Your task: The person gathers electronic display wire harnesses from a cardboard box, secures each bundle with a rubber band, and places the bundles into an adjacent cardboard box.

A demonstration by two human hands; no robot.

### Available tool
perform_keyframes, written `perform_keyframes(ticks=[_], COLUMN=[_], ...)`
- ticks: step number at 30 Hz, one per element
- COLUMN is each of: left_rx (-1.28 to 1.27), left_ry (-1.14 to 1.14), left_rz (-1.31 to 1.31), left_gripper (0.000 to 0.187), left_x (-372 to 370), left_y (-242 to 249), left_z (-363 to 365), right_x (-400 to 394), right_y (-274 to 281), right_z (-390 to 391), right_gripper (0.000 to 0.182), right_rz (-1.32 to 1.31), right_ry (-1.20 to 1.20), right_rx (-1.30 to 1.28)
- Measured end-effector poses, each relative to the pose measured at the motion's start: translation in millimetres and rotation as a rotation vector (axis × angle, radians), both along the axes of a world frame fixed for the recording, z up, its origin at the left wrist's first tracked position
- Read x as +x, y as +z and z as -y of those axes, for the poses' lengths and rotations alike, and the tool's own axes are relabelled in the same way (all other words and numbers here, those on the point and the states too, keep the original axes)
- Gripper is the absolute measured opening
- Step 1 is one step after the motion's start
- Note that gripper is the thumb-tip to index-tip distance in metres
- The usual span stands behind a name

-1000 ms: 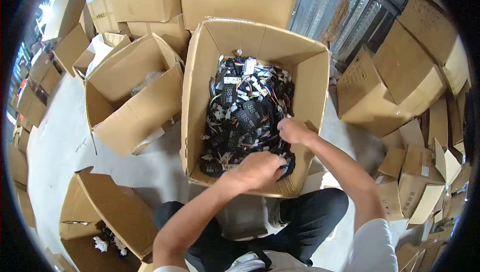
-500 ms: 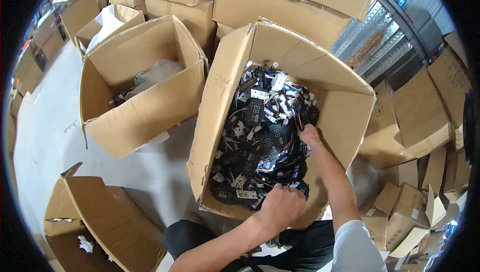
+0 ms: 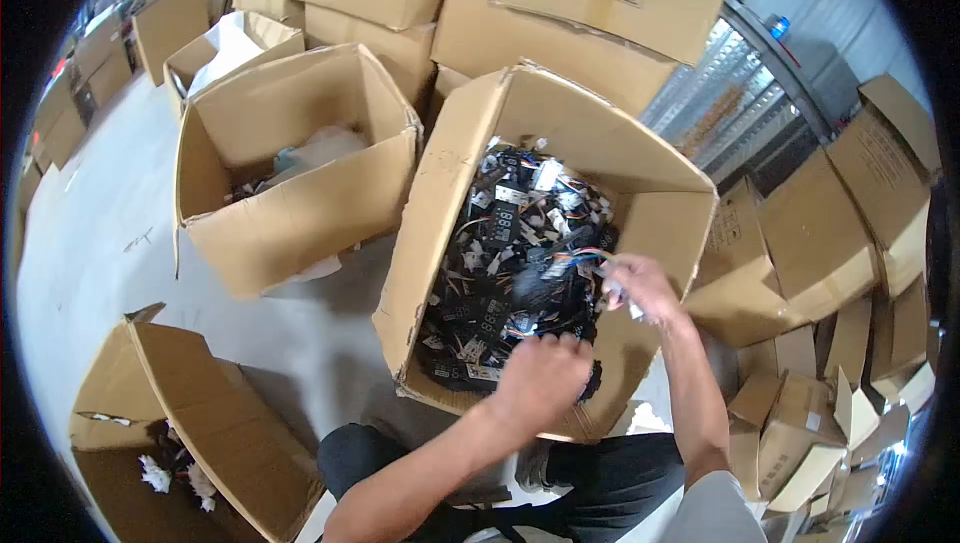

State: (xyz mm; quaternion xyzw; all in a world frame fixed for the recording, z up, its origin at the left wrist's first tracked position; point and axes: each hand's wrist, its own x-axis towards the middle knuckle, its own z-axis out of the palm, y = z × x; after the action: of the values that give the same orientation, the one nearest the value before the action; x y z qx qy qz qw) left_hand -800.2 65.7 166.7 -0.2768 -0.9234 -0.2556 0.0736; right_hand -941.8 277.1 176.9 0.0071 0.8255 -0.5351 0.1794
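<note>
A large cardboard box (image 3: pixel 560 93) holds a heap of black display boards (image 3: pixel 492 318) with coloured wires and white connectors. My right hand (image 3: pixel 643 288) is closed on a wired part (image 3: pixel 580 258) over the right side of the heap; its wires and a white connector show at the fingers, and a blurred dark board hangs to the left. Low over the front of the heap, my left hand (image 3: pixel 545 375) is closed with its knuckles up. Whatever its fingers hold, if anything, is hidden.
An open box (image 3: pixel 300 233) with plastic and scraps stands at the left, another box (image 3: pixel 215 423) with white pieces at the lower left. Stacked cartons (image 3: pixel 610 23) rise behind; more cartons (image 3: pixel 810 233) lie at the right, near a metal rail (image 3: pixel 775 58).
My right hand has lifted from the heap with the wired part in it. My left hand has shifted slightly left and up. The view has shifted a little.
</note>
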Motion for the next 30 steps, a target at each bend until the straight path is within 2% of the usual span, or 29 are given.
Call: perform_keyframes(ticks=[1,3,4,5,7,8,9,11,12,13,14,16,18,21,22,23,25,27,28,29,30], left_rx=[0.080,0.230,0.210,0.206,0.207,0.112,0.114,0.083,0.155,0.152,0.157,0.160,0.208,0.223,0.230,0.234,0.389,0.471,0.573,0.674,0.671], left_ry=[0.046,0.181,0.167,0.166,0.020,-0.018,-0.018,0.007,0.036,0.039,0.052,0.065,0.083,-0.005,-0.030,-0.031,0.097,0.154,0.045,-0.060,-0.001], left_rz=[0.008,-0.100,-0.154,-0.152,-0.042,0.097,0.095,0.256,0.133,0.131,0.154,0.178,0.105,0.020,0.102,0.104,-0.060,-0.013,0.100,0.206,0.186], left_gripper=[0.025,0.043,0.056,0.056,0.058,0.048,0.048,0.035,0.026,0.026,0.028,0.029,0.031,0.037,0.048,0.048,0.057,0.060,0.059,0.059,0.059], left_x=[-4,-6,-4,-2,2,3,4,4,4,4,5,5,9,6,6,9,14,14,12,8,12], left_y=[-1,0,0,-4,-16,-17,-17,-12,-23,-20,-15,-14,-21,-42,-41,-40,-35,-29,-20,-15,-36], left_z=[2,4,6,6,3,2,1,1,-3,-4,-5,-11,-23,-34,-37,-40,-42,-42,-39,-36,-44], right_x=[22,48,65,83,98,98,97,103,103,104,105,107,114,114,113,111,105,97,99,103,105], right_y=[12,-8,1,14,19,16,16,32,33,32,27,22,17,-2,-1,2,8,16,22,8,5], right_z=[7,4,13,24,25,20,16,13,7,2,0,1,12,21,20,20,20,14,15,19,24], right_gripper=[0.017,0.018,0.018,0.018,0.018,0.018,0.019,0.017,0.020,0.022,0.024,0.028,0.040,0.049,0.049,0.050,0.052,0.055,0.050,0.043,0.037], right_rz=[0.023,0.114,0.138,0.164,0.224,0.212,0.201,0.199,0.115,0.031,-0.091,-0.099,-0.118,-0.412,-0.408,-0.425,-0.440,-0.324,-0.375,-0.357,-0.411], right_ry=[0.077,0.198,0.259,0.314,0.359,0.389,0.423,0.342,0.273,0.204,0.112,0.096,0.086,0.146,0.144,0.177,0.209,-0.012,0.016,0.066,0.149], right_rx=[0.080,-0.083,-0.065,-0.051,-0.092,-0.081,-0.068,-0.077,-0.128,-0.180,-0.162,-0.166,-0.123,-0.090,-0.086,-0.037,0.008,0.001,0.072,-0.084,-0.043])
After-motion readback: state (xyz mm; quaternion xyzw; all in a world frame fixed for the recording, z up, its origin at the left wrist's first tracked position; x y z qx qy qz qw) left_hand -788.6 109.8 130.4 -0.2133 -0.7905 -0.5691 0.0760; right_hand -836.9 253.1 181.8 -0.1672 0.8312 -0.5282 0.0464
